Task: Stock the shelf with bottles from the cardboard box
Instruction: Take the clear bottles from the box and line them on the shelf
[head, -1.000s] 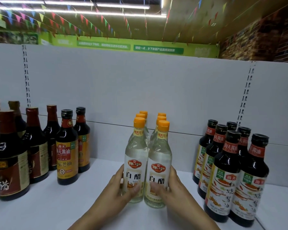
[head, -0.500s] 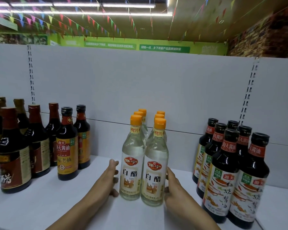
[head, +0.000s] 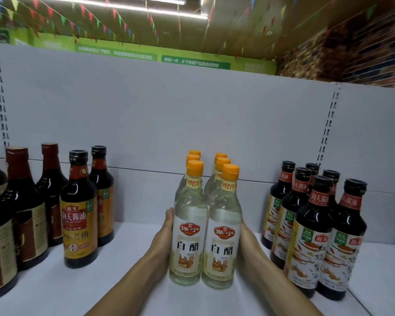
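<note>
Two rows of clear white vinegar bottles with orange caps stand upright on the white shelf (head: pixel 128 265), three deep in each row. My left hand (head: pixel 163 238) lies against the left side of the front left vinegar bottle (head: pixel 187 236). My right hand (head: pixel 249 245) presses the right side of the front right vinegar bottle (head: pixel 222 240). The fingertips of both hands are hidden behind the bottles. The two front bottles touch each other. The cardboard box is out of view.
Dark soy sauce bottles with yellow labels (head: pixel 79 215) and brown-capped bottles (head: pixel 21 210) stand at the left. A cluster of black-capped sauce bottles (head: pixel 310 236) stands at the right. Bare shelf gaps lie on either side of the vinegar rows. A white back panel (head: pixel 192 115) closes the rear.
One second ago both hands gripped the front bottles. Half a second ago they rested on the shelf beside them. Now they are against the bottles' outer sides.
</note>
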Tool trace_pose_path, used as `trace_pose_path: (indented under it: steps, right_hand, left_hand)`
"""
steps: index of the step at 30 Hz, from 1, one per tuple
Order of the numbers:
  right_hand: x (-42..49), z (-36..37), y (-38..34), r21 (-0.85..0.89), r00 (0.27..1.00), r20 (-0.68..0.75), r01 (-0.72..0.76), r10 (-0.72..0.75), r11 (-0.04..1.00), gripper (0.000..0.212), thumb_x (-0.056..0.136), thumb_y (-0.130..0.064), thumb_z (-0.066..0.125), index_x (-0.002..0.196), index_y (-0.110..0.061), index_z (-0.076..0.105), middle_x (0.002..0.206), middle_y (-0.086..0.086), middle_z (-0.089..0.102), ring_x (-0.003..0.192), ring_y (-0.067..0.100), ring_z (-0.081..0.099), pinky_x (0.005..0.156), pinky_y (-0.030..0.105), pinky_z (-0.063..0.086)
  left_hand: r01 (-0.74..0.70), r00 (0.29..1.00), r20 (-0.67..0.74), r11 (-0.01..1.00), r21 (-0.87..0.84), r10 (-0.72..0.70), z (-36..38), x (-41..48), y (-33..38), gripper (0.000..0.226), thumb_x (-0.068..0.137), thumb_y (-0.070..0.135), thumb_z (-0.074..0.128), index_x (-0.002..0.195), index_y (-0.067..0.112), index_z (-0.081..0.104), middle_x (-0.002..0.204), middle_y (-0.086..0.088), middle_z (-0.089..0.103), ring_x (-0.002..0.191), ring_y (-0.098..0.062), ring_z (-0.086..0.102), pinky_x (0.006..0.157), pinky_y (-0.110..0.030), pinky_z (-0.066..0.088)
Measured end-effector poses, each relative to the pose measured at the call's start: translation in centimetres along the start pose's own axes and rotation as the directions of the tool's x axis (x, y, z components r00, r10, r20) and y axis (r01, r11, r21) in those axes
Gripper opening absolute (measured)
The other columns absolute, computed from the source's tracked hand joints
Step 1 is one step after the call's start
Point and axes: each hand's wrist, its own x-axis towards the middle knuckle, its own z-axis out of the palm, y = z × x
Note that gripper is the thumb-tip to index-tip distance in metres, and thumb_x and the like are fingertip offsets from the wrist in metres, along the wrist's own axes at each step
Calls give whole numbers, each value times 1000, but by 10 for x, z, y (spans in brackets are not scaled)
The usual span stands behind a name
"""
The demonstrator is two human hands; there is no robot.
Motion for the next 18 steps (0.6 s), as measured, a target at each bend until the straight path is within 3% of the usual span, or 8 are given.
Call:
trace_pose_path:
  steps: [3, 10, 14, 18]
  right_hand:
    - [-6, 10, 5, 32, 999, -14, -50, 50, 998, 58, 104, -60, 41, 102, -15, 78, 109, 18, 78, 105, 37, 74, 104, 55, 52]
    - [-12, 13, 5, 138, 1000, 9, -24, 23, 990, 59, 108, -54, 34, 106, -13, 78, 111, 18, 77, 100, 35, 76, 93, 48, 55]
    - [-11, 15, 7, 192, 1000, -22, -14, 19, 981, 55, 108, -49, 39, 96, -11, 78, 105, 21, 78, 89, 35, 77, 83, 45, 56]
    - [-9, 17, 7, 208, 999, -19, -27, 31, 978, 53, 108, -47, 40, 97, -10, 77, 106, 22, 78, 89, 36, 77, 83, 45, 57]
  left_hand:
    - [-5, 998, 57, 1000, -10, 5, 5, 0, 0, 72, 97, 73, 28, 118, 23, 76, 111, -12, 78, 104, -32, 75, 102, -52, 53]
    - [-5, 996, 89, 1000, -15, 6, 3, 1, -1, 69, 98, 71, 29, 117, 23, 76, 111, -11, 78, 105, -31, 75, 103, -53, 52]
    - [2, 997, 75, 999, -43, 1, 3, 0, -1, 68, 98, 70, 34, 117, 20, 76, 111, -13, 78, 105, -33, 75, 104, -55, 52]
    - [13, 997, 80, 999, -34, -11, 3, 0, 0, 67, 99, 69, 33, 117, 20, 76, 111, -13, 78, 104, -33, 75, 102, -54, 53]
